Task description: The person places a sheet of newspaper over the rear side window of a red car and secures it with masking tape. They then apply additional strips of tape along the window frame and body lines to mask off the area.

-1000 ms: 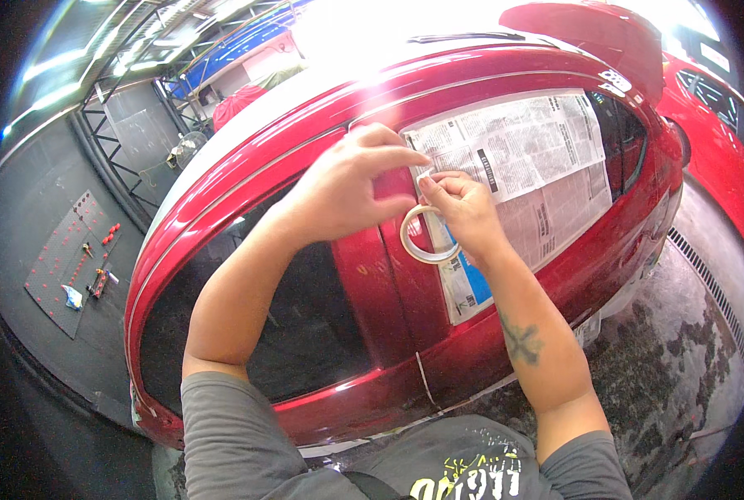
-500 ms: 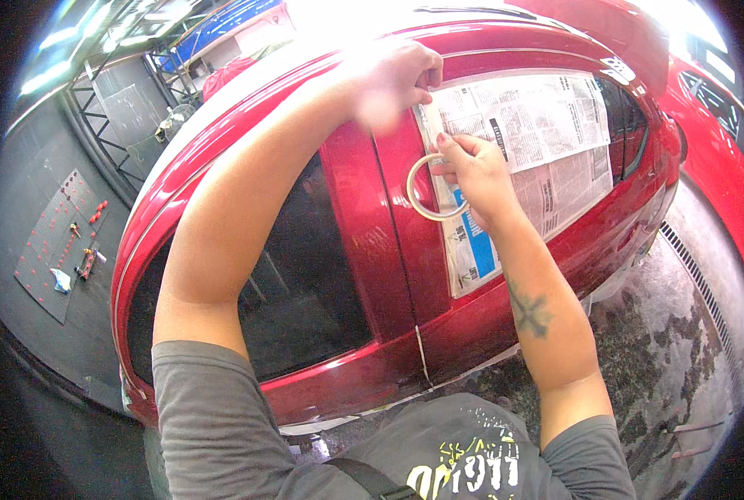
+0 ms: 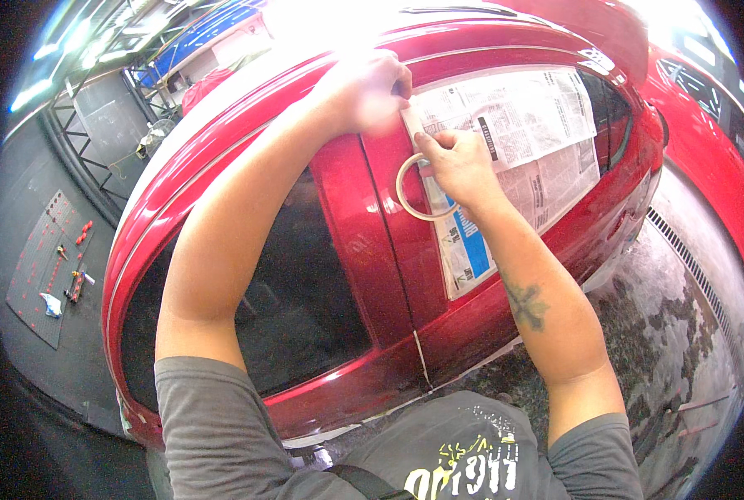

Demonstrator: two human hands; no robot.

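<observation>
A roll of pale masking tape hangs from the pinched thumb and fingers of my right hand. From there a tape strip runs up along the left edge of the newspaper, which covers a rear side window of the red car. My left hand is curled at the upper left corner of the paper, its fingertips closed on the strip's upper end. Bright glare blurs part of that hand. The sheets overlap, and a blue printed block shows near the lower left corner.
The dark front side window lies under my left arm. A second red car stands at the right, beside a floor drain grate. Tools hang on a pegboard at the far left, and a fan stands behind.
The view has shifted slightly, so the car and paper sit a little further left. Both hands keep their places at the paper's left edge, the right one still holding the masking tape.
</observation>
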